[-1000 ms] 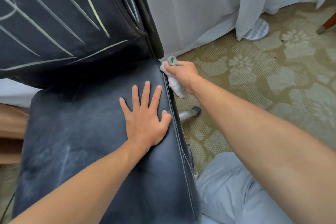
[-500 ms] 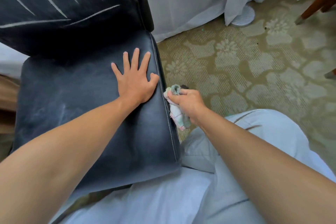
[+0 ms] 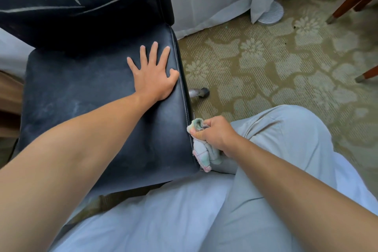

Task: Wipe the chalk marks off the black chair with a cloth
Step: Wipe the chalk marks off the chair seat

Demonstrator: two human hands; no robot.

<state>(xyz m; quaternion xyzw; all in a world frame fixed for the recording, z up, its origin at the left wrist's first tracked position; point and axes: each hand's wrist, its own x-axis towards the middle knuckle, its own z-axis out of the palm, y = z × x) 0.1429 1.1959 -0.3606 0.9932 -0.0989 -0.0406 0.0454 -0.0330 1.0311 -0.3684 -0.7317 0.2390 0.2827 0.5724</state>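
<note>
Now the right hand point(image 3: 216, 135), its fingers curled tight round the bunched cloth point(image 3: 201, 150), has slid back along the black chair point(image 3: 86, 96) seat's right edge, from the rear corner to near the front corner. That side looks nearly wiped. The left hand point(image 3: 153, 73) still lies flat, fingers spread, just left of that edge. Beyond its fingertips, chalk marks point(image 3: 106, 5) remain on the backrest; open carpet point(image 3: 276, 63) lies right of the cloth.
</note>
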